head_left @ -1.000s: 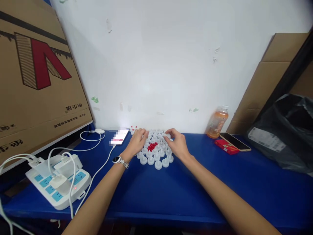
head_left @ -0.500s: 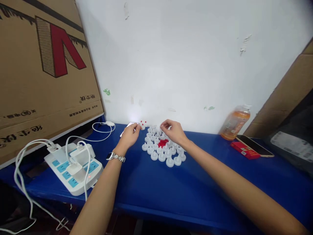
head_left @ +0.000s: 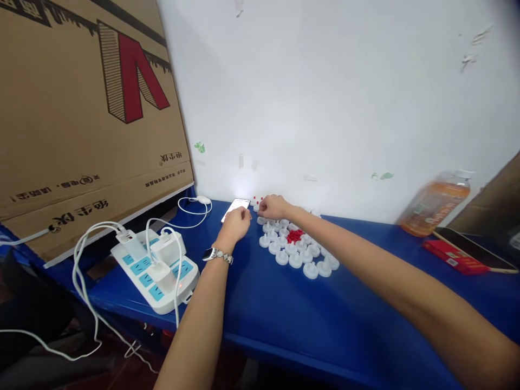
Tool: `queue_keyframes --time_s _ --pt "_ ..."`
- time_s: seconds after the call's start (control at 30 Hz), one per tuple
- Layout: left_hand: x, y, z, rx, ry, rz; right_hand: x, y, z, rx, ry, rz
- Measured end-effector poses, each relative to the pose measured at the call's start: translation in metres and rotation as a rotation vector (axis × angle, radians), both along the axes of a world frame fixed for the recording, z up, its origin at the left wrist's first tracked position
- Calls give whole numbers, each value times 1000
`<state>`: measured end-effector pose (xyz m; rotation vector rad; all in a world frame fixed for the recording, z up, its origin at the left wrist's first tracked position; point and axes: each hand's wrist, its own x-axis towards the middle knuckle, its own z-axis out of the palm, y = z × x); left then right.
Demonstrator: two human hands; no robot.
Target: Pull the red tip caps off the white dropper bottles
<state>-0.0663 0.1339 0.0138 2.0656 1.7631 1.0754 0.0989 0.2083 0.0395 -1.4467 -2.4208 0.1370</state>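
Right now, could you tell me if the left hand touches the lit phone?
Cannot tell. The head view shows the left hand at the near edge of the lit phone, but contact or gap is too small to see.

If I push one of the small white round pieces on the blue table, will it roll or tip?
It probably slides rather than rolls: each white piece sits flat on a wide base on the blue table. It looks like small plastic, so likely light and stiff. Packed closely, it may nudge its neighbours.
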Motion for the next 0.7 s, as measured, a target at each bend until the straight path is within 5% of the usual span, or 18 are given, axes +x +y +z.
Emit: queue_keyframes --time_s 0.33,0.53,0.7 --pt "3 1 -2 15 4 -26 -28 22 -11 76 -15 -312" --pt "4 0 -1 26 0 -39 -18 8 -6 133 103 -298" --pt "21 -11 9 154 -44 -139 33 -44 1 104 549 -66"
